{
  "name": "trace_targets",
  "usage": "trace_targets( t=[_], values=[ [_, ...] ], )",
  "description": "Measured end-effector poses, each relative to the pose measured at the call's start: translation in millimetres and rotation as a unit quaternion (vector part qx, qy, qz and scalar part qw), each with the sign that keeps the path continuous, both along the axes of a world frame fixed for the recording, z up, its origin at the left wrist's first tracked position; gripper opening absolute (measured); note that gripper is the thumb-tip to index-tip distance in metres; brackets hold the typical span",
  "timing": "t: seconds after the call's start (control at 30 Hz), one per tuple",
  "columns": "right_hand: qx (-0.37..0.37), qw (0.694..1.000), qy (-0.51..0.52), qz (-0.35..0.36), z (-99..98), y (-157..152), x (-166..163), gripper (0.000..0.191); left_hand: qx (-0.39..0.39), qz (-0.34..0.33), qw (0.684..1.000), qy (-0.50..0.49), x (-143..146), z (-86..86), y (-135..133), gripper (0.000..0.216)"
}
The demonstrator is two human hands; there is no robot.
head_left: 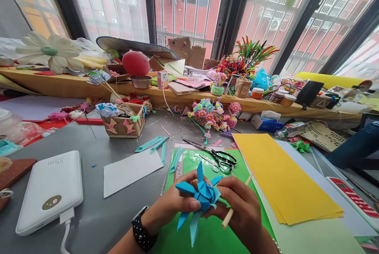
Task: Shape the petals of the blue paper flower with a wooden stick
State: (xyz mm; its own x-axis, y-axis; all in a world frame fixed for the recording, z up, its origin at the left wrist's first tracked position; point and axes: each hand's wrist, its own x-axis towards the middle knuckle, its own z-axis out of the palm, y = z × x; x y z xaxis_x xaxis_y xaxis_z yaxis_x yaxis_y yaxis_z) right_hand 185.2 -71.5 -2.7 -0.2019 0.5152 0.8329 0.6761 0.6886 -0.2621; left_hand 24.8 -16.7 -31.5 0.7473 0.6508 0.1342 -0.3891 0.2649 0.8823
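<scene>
A blue folded-paper flower (206,195) with pointed petals spreading outward is held over the green mat. My left hand (180,198) closes on its left side, thumb pressed near the centre. On the other side, my right hand (241,202) has a thin wooden stick (227,218) tucked between its fingers, and its fingertips meet the flower's right edge. Part of the right fingers is hidden behind the petals. Folded blue paper strips (148,143) lie beyond my left hand. Black-handled scissors (223,161) and a smaller metal pair (210,163) rest just past the flower.
The green mat (174,232) lies beneath my hands. Yellow paper sheets (284,179) are stacked at right, beside a red-and-white calculator (352,196). At left are a white power bank (53,190) with a cable and a white paper (130,173). A cardboard box (122,127) and a crowded shelf (183,98) stand behind.
</scene>
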Motion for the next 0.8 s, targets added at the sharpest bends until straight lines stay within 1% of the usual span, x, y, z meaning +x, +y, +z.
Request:
trace_targets(
  t=[0.07,0.1,0.2,0.23,0.27,0.33,0.4,0.5,0.67,0.73,0.8],
  values=[
    [-0.001,1.000,-0.006,-0.024,0.0,1,2,0.016,-0.029,0.024,0.999,0.006,1,4.7,-3,0.048],
    [-0.009,0.999,-0.006,-0.039,0.0,2,3,0.019,-0.037,0.048,0.998,0.012,1,7.6,-5,0.049],
    [-0.068,0.995,0.024,-0.061,-0.4,3,6,0.039,-0.038,0.114,0.992,0.030,3,13.8,-7,0.052],
    [-0.092,0.993,0.039,-0.064,-0.7,3,6,0.042,-0.037,0.130,0.990,0.035,4,14.2,-7,0.053],
    [-0.111,0.990,0.054,-0.067,-1.2,4,7,0.041,-0.034,0.145,0.988,0.030,5,14.0,-6,0.055],
    [-0.125,0.986,0.075,-0.077,-2.5,5,8,0.032,-0.036,0.174,0.984,0.026,8,12.4,-3,0.056],
    [-0.116,0.987,0.081,-0.081,-4.0,6,10,0.026,-0.046,0.204,0.977,0.031,9,11.1,-1,0.052],
    [-0.110,0.989,0.079,-0.065,-6.5,6,14,0.021,-0.068,0.234,0.969,0.034,11,11.3,-1,0.048],
    [-0.121,0.987,0.065,-0.080,-8.1,7,17,0.027,-0.074,0.251,0.964,0.041,14,13.3,-3,0.047],
    [-0.128,0.987,0.078,-0.063,-8.7,7,15,0.030,-0.075,0.251,0.964,0.045,15,13.4,-4,0.047],
    [-0.148,0.982,0.114,-0.039,-10.0,7,13,0.027,-0.076,0.251,0.964,0.045,16,12.6,-4,0.046]
  ],
)
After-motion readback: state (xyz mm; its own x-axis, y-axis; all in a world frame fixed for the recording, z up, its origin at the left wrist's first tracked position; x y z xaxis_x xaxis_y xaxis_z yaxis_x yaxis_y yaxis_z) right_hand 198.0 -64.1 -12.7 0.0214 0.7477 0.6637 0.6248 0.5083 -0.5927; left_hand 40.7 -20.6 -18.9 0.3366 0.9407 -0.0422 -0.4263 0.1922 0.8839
